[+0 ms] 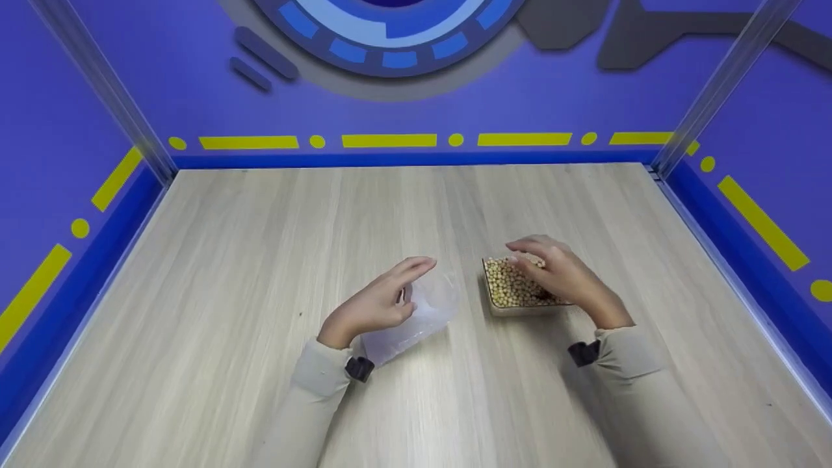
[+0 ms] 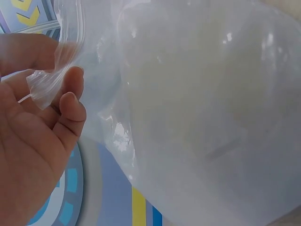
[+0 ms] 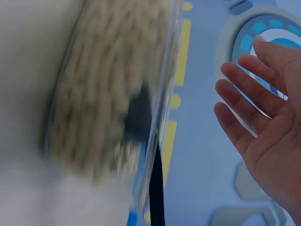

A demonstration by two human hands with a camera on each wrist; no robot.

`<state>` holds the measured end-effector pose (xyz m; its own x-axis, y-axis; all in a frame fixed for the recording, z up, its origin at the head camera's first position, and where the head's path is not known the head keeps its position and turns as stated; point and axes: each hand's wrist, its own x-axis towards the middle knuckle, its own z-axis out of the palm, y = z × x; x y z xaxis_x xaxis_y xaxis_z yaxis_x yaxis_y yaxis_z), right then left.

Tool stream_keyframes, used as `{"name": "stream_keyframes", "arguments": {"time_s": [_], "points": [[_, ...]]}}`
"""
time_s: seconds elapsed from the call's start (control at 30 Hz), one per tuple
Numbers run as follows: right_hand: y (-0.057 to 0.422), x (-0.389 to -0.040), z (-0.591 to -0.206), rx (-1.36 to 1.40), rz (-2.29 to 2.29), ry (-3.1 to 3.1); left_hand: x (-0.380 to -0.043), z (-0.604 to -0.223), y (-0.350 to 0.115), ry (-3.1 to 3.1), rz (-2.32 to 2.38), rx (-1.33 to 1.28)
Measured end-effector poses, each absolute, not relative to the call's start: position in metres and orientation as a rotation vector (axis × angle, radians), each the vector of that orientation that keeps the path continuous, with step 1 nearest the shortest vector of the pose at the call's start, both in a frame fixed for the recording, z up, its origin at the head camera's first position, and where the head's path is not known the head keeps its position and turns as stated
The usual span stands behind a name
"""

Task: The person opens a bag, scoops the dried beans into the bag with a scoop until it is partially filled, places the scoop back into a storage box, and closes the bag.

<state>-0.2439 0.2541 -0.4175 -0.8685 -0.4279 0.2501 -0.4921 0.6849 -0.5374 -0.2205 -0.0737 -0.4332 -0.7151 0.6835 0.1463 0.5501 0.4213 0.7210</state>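
The left hand (image 1: 374,304) pinches the zip edge of a clear zip-top bag (image 1: 434,311) at mid-table. The right hand (image 1: 572,276), its fingers loosely spread, hangs over a clear rectangular container (image 1: 526,312) of round, pale beans (image 1: 510,286), right of the bag (a blurred dark shape (image 3: 138,115), perhaps a scoop, shows there).

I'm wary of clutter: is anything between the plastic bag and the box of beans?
Nothing visible: in the head view, only bare tabletop separates the plastic bag from the box; the right hand partly hides the box.
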Motion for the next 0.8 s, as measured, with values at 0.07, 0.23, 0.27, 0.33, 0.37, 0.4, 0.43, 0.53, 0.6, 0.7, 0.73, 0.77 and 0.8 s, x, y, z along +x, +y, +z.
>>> {"name": "stream_keyframes", "arguments": {"time_s": [0.07, 0.23, 0.27, 0.33, 0.37, 0.4, 0.43, 0.53, 0.6, 0.7, 0.73, 0.77, 0.8], "points": [[0.266, -0.245, -0.417, 0.776, 0.831, -2.799, -0.221, -0.434, -0.074, 2.500, 1.176, 1.107], [0.293, -0.246, -0.416, 0.793, 0.661, -2.813, -0.222, -0.436, -0.075, 2.492, 1.195, 1.121], [0.299, -0.246, -0.416, 0.795, 0.643, -2.831, -0.222, -0.436, -0.076, 2.488, 1.198, 1.118], [0.309, -0.246, -0.416, 0.794, 0.633, -2.886, -0.223, -0.437, -0.077, 2.483, 1.202, 1.119], [0.313, -0.245, -0.416, 0.792, 0.635, -2.917, -0.223, -0.438, -0.077, 2.482, 1.204, 1.119], [0.317, -0.244, -0.416, 0.782, 0.635, -2.958, -0.223, -0.438, -0.077, 2.477, 1.204, 1.105], [0.320, -0.243, -0.416, 0.770, 0.640, -2.999, -0.223, -0.437, -0.077, 2.471, 1.205, 1.094], [0.327, -0.241, -0.418, 0.746, 0.656, -3.088, -0.222, -0.438, -0.077, 2.458, 1.204, 1.074], [0.330, -0.240, -0.420, 0.751, 0.655, -3.120, -0.222, -0.437, -0.077, 2.448, 1.204, 1.063], [0.330, -0.240, -0.424, 0.816, 0.657, -3.107, -0.222, -0.438, -0.077, 2.453, 1.196, 1.065], [0.329, -0.240, -0.425, 0.845, 0.654, -3.097, -0.222, -0.438, -0.077, 2.456, 1.194, 1.068], [0.329, -0.241, -0.426, 0.880, 0.644, -3.083, -0.222, -0.438, -0.077, 2.462, 1.190, 1.071], [0.328, -0.241, -0.426, 0.910, 0.636, -3.072, -0.221, -0.438, -0.077, 2.468, 1.185, 1.072]]}}
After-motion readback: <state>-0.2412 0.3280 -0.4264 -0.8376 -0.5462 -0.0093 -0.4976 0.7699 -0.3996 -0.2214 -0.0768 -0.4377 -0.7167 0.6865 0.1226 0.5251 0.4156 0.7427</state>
